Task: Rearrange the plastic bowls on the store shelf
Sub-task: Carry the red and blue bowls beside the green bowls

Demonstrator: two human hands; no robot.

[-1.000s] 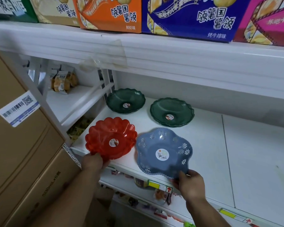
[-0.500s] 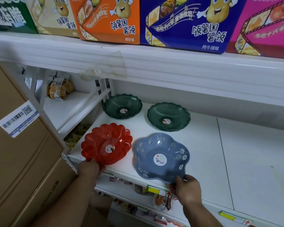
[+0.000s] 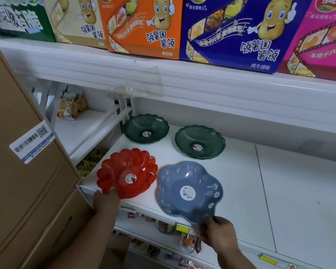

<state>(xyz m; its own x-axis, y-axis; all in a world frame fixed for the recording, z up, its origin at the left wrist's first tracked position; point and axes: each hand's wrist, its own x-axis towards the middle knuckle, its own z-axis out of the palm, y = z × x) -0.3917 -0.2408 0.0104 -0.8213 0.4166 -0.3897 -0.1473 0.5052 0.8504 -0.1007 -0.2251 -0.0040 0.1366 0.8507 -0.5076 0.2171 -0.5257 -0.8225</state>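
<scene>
- Little has been shifted since the earlier frames: the red bowl (image 3: 127, 174) and the blue bowl (image 3: 190, 192) are held at the same front spots of the shelf (image 3: 241, 171), and only the view has been tilted upward, so more of the boxes above is seen.
- The red bowl, scalloped and see-through, is set at the front left corner of the shelf, with a round sticker at its centre.
- Its near rim, at about 7 o'clock, is gripped by the left hand (image 3: 105, 200); the fingers are closed on the rim.
- The blue bowl, flower-shaped with white blossoms printed on it, is placed just beside the red one, at its 3 o'clock; whether the two rims touch cannot be told.
- Its near rim, at about 5 o'clock, is pinched by the right hand (image 3: 216, 232), and that edge overhangs the shelf's front lip.
- Two dark green bowls are set farther back: the left green bowl (image 3: 145, 128) at 12 o'clock from the red one, the right green bowl (image 3: 200, 141) at 12 o'clock from the blue one, apart from each other.
- Snack boxes (image 3: 231, 30) are lined on the upper shelf, and brown cartons (image 3: 17, 171) are stacked at 9 o'clock.
</scene>
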